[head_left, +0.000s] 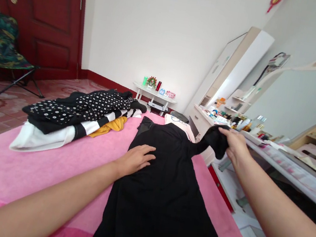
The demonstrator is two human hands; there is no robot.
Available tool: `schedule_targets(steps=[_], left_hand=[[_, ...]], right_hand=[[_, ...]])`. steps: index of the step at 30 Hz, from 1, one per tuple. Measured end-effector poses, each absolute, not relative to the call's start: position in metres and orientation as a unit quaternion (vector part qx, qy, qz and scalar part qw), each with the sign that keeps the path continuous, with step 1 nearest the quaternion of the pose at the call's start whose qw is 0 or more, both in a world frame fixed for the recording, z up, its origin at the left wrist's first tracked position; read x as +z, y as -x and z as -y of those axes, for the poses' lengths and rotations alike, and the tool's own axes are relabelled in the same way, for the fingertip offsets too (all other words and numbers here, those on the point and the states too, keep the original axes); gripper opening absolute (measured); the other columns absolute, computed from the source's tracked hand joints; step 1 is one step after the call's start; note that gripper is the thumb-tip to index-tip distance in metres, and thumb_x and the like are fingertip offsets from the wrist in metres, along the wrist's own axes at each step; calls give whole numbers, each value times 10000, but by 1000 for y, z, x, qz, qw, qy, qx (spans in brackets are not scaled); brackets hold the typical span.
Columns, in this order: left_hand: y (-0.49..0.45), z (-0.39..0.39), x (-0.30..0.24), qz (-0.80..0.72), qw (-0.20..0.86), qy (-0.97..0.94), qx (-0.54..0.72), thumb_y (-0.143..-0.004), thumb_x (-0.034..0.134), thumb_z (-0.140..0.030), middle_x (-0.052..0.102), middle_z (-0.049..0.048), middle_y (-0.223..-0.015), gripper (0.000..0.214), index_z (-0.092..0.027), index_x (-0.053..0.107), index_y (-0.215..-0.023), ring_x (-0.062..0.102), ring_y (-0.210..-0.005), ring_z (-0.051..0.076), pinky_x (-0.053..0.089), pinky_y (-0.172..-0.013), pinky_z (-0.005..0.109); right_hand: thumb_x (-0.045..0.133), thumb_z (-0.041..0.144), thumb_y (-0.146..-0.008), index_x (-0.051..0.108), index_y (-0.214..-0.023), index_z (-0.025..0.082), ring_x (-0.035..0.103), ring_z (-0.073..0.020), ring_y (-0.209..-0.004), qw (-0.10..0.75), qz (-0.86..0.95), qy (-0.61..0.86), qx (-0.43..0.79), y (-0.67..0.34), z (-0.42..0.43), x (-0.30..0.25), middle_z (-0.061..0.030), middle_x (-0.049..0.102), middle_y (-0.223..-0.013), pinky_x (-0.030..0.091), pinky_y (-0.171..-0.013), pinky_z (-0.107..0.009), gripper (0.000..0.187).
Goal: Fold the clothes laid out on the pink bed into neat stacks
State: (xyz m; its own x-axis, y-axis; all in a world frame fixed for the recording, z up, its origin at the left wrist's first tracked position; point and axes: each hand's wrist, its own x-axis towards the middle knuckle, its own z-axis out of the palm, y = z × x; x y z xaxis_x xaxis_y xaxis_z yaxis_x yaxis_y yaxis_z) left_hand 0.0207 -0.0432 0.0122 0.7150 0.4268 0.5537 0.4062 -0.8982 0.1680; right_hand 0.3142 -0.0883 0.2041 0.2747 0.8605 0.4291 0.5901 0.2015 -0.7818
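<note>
Toward the far left corner of the bed (17, 159), a pile of clothes (79, 115) lies in a heap, a dotted black piece on top with white and mustard cloth under it. It is well apart from the work.

The left hand (136, 158) lies open and palm down on the black garment (164, 192), fingers spread. It grips nothing and pins the cloth near its left edge. The garment is spread flat along the middle of the bed, running from the near edge toward the far one.

The right hand (235, 145) is closed around the end of the sleeve (213, 140) and holds it lifted out past the bed's right edge, the cloth drawn fairly taut.

This looks like the sleeve stage of laying the garment out. Bringing the sleeve in over the body would call for the left hand to keep pressing down so the cloth does not drag. The dresser (203, 118) stands just beside the right edge.
</note>
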Motion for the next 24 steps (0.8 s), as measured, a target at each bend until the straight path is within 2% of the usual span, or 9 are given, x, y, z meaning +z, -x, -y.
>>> schedule_targets(steps=[2,3,5,10,12,15,19,21,24], left_hand=[[-18,46,15,-215,10,-926,311,-899,494,-252,462,91,-1363,298,-224,590,-1180,440,-1232,228,391,-1028,387],[-16,47,16,-210,9,-926,314,-904,485,-260,449,90,-1374,301,-226,584,-1187,434,-1237,227,389,-1030,388],[-13,49,17,-199,11,-926,319,-915,464,-269,439,80,-1382,298,-233,581,-1187,423,-1246,218,385,-1035,379],[-12,49,18,-227,6,-917,329,-891,469,-209,441,70,-1377,316,-247,585,-1182,396,-1268,215,349,-1062,388],[-13,47,17,-277,-13,-903,329,-847,506,-181,404,67,-1410,392,-263,556,-1227,355,-1300,240,305,-1086,427],[-16,40,14,-379,-36,-870,313,-792,573,-235,305,88,-1473,543,-261,467,-1324,265,-1347,303,255,-1095,490],[-19,20,13,-470,-18,-841,267,-810,555,-277,291,119,-1465,614,-267,368,-1395,386,-1266,320,390,-991,458],[-21,8,19,-463,-1,-855,233,-827,497,-197,380,97,-1402,588,-313,373,-1390,507,-1150,272,462,-897,386],[-27,-12,39,-425,14,-882,204,-831,409,-106,553,54,-1188,540,-344,499,-1307,610,-951,204,483,-812,304]], right_hand=[[554,398,-823,555,-1219,126,615,-204,-1036,503,617,582,165,-269,97,223,-99,645,-1151,465,-827,-300,481],[551,377,-835,484,-1301,183,561,-185,-1129,464,675,534,209,-250,105,228,-68,579,-1268,442,-888,-300,510],[552,344,-839,452,-1325,199,509,-164,-1191,392,746,482,241,-223,124,224,-47,515,-1341,413,-945,-297,517],[599,357,-792,564,-1203,177,569,-200,-1103,252,750,593,145,-254,165,143,-88,600,-1215,407,-992,-353,450],[626,352,-743,545,-1226,165,523,-243,-1169,203,715,663,89,-289,179,101,-120,550,-1280,388,-1012,-379,524],[644,384,-697,500,-1268,143,560,-283,-1120,135,642,749,95,-332,202,55,-154,560,-1254,441,-941,-389,637],[616,400,-719,562,-1159,173,592,-293,-1078,161,609,759,169,-342,228,35,-126,654,-1100,458,-917,-383,498],[596,412,-741,592,-1095,180,594,-285,-1081,211,612,726,231,-332,233,39,-115,669,-1073,452,-940,-377,424],[595,450,-741,604,-1103,168,567,-280,-1130,288,595,682,312,-311,230,57,-118,647,-1139,438,-975,-382,459]])
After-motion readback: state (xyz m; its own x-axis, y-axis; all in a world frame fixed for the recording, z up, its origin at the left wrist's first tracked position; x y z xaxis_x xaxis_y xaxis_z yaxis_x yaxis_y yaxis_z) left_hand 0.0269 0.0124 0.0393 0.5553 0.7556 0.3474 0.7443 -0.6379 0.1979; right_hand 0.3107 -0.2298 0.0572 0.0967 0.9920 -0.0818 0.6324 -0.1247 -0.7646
